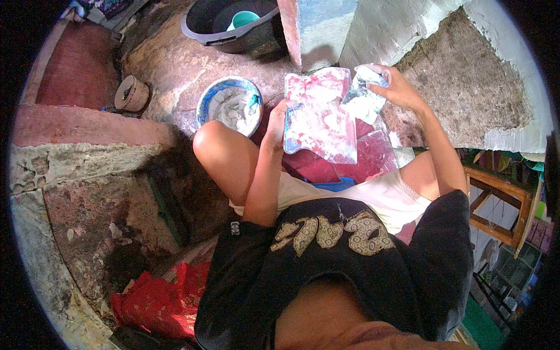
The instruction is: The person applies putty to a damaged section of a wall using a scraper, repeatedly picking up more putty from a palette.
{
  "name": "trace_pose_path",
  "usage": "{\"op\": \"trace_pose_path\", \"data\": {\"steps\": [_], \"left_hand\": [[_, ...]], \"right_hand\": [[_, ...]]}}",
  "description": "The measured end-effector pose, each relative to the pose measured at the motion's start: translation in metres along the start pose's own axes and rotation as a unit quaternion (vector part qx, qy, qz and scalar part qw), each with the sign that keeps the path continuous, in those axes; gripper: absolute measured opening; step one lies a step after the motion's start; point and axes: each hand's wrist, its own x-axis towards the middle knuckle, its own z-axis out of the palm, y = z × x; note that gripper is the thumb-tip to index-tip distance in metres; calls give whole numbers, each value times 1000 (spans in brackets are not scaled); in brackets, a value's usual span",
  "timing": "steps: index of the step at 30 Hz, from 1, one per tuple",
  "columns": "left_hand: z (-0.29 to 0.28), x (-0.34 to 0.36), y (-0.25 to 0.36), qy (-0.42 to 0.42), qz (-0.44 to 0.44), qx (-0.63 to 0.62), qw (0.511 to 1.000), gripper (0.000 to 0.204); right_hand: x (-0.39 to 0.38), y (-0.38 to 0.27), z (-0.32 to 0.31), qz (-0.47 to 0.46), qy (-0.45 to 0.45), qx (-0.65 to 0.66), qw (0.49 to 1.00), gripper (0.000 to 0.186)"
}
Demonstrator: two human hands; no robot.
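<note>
My left hand [279, 121] is closed on the left edge of a flat red and pink sheet [326, 137] smeared with white paste. In my right hand [396, 87] is a smaller flat piece smeared with white paste [363, 105], gripped at its upper right; its exact kind is hard to make out under the paste. The two pieces are side by side, their edges close together or touching. Left of the sheet, beyond my knee, stands a round blue-rimmed bucket [256, 87] with thick white paste [230, 111] inside.
A large dark tub [207, 39] with a green bowl [244, 19] in it stands at the far side. A small pale bucket [132, 94] is at left. Partly white-coated walls [449, 76] rise ahead and right. Red cloth [160, 300] lies lower left; a wooden frame [496, 207] is at right.
</note>
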Motion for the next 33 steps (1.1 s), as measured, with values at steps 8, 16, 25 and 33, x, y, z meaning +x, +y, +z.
{"op": "trace_pose_path", "data": {"steps": [8, 16, 25, 33], "left_hand": [[-2, -2, -11, -16, 49, -37, 998, 38], [-6, 5, -25, 8, 68, -54, 996, 47], [-19, 16, -39, 31, 93, -39, 994, 54], [-26, 21, -34, 79, 156, 18, 984, 42]], "right_hand": [[-2, 22, 52, -14, 108, 6, 994, 35], [-3, 45, 84, 10, 156, 94, 983, 33], [9, 49, 112, 8, 135, 110, 985, 29], [-15, 24, 98, 77, 172, 395, 899, 26]]}}
